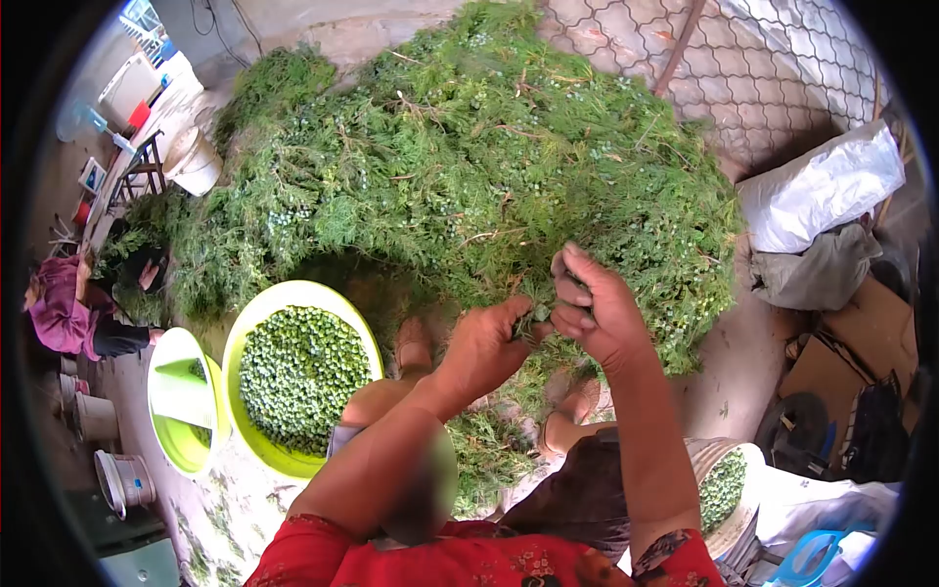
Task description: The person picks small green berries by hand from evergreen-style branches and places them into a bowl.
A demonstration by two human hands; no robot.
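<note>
Both hands meet near the middle of the view, above the near edge of a large heap of green branches (421, 176) bearing small berries. My left hand (489, 342) has its fingers closed round a small green sprig (533, 311). Close beside it on the right, my right hand (592, 303) is curled with fingers bent at the same sprig; what lies between its fingertips is too small to make out. To the left of my knee is a yellow-green basin (370, 338) holding many green berries (303, 377).
A second yellow-green basin (156, 391) stands at the left, with a bucket (753, 470) of berries at the lower right. Another person (68, 308) sits far left. A white sack (822, 186) and cardboard (871, 328) lie at the right.
</note>
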